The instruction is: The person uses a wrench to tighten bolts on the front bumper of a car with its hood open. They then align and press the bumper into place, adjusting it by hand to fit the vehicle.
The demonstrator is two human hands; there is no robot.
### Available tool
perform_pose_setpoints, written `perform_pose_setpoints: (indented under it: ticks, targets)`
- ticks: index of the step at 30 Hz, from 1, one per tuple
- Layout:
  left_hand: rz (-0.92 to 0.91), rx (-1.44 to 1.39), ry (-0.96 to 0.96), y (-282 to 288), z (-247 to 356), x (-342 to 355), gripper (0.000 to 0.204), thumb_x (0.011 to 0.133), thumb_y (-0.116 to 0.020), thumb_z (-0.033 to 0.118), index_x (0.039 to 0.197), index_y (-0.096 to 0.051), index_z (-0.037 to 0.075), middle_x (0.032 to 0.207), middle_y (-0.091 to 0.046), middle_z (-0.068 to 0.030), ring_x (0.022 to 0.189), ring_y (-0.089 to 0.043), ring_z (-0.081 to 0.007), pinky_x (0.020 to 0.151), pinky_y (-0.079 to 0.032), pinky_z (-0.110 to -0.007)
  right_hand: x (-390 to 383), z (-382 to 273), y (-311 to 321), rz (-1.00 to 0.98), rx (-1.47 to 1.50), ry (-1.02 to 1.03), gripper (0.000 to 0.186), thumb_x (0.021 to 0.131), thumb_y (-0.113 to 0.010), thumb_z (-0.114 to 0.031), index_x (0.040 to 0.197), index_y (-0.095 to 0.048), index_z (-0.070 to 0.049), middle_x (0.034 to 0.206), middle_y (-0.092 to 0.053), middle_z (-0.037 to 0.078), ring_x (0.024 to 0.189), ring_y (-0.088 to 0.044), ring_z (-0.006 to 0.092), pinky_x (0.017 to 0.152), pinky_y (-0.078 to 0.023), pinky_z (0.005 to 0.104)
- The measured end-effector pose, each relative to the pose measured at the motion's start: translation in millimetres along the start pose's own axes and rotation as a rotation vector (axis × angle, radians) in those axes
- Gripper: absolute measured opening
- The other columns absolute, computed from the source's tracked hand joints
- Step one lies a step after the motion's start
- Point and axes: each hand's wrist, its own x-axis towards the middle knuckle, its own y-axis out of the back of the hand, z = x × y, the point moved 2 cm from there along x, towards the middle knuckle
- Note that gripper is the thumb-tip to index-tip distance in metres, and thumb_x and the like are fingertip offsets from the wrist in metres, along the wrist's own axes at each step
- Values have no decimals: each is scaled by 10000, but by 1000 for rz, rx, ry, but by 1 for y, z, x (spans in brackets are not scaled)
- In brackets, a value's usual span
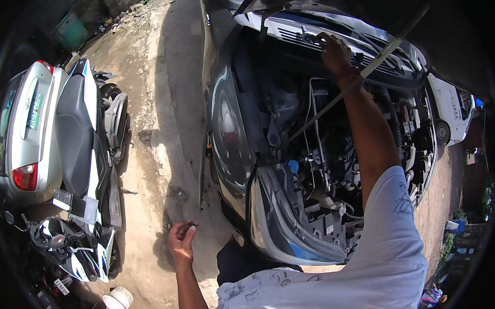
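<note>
My right arm stretches over the open engine bay [334, 146] of a dark grey car. At its far side my right hand [335, 52] has its fingers curled beside a small grey-green metal piece [309, 38] on the light cowl panel [287, 32] below the windshield. Whether the fingers grip that piece is too small to tell. Out to the left, over the concrete, hangs my left hand [182, 239]. Its thumb and fingers are pinched together around a small dark thing [193, 226] that I cannot make out.
A prop rod [383, 57] slants across the bay below the raised hood [351, 6]. The headlight [227, 125] and fender lie between my arms. At left stand a motorcycle [80, 133] and a silver car [31, 129]; a white vehicle [447, 106] is at right.
</note>
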Motion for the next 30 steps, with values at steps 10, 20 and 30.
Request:
perform_pose_setpoints:
  ticks: [10, 20, 30]
  targets:
    - [-73, 104, -28, -28, 40, 81, 195, 950, -757, 26, 1135, -705, -4, 1084, -752, -79, 1008, -694, -138, 933, -544, -283, 7, 5, -27, 30, -154, -49, 360, 991, -600, -175, 1339, -681, -221, 1324, -678, 128, 1333, -597, 369, 1138, -365, 677]
    - [-257, 80, -370, -178, 124, 136, 233, 938, -808, 57, 1135, -713, -21, 1029, -781, -85, 935, -722, -143, 861, -568, -283, -40, -97, 32, -7, 686, 203, 250, 965, -745, -89, 1213, -721, -62, 1137, -759, 105, 1069, -728, 227, 925, -576, 380]
    - [-303, 452, -1049, -332, 222, 177, 406, 900, -830, 114, 1267, -658, 87, 953, -799, -119, 891, -768, -272, 817, -556, -366, -65, -136, 55, -653, 1218, 157, 213, 955, -782, -24, 1166, -778, 10, 1076, -771, 75, 1016, -729, 152, 942, -594, 305]
